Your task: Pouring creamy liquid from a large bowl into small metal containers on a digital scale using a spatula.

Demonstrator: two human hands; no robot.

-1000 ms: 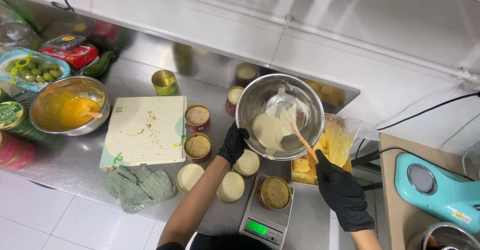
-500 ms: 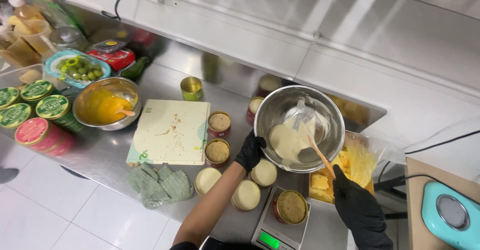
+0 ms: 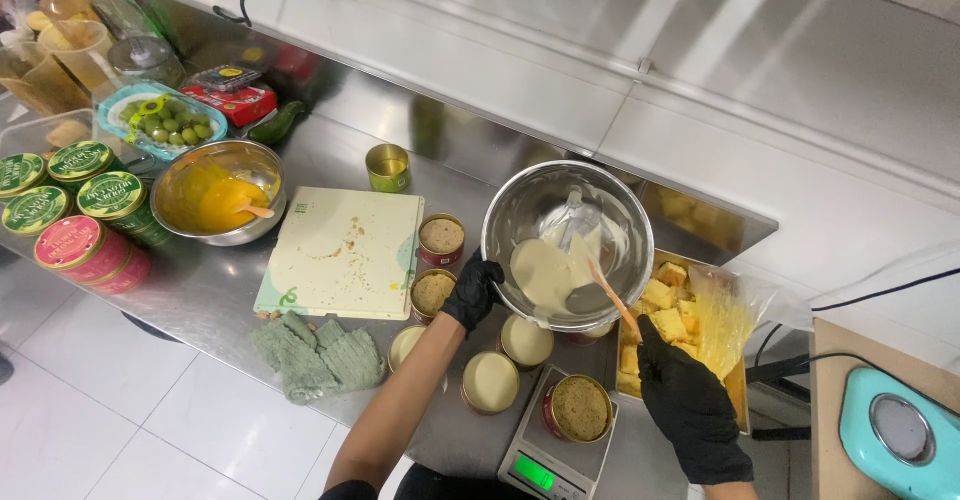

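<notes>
My left hand [image 3: 472,293], in a black glove, grips the rim of a steel mixing bowl [image 3: 620,215] and tilts it toward me. Pale cream batter [image 3: 543,274] pools at the bowl's lower edge. My right hand [image 3: 690,405], also gloved in black, holds an orange spatula [image 3: 608,290] whose blade rests in the batter. Below the bowl stand round tins filled with cream [image 3: 490,381], and one tin with a brown crumb layer [image 3: 580,408] sits on a small digital scale [image 3: 535,470].
A white cutting board [image 3: 345,250], green cloth [image 3: 315,355], two crumb-filled tins [image 3: 440,238], a bowl of orange liquid [image 3: 215,192], stacked green and pink lidded tins [image 3: 75,210], a tub of green olives [image 3: 165,120], a tray of yellow cake cubes [image 3: 665,300] and a teal mixer [image 3: 900,435] crowd the steel counter.
The view has shifted left, so the counter's contents sit further right in frame. The bowl stays tilted in my left hand while the spatula pushes batter toward its lower edge.
</notes>
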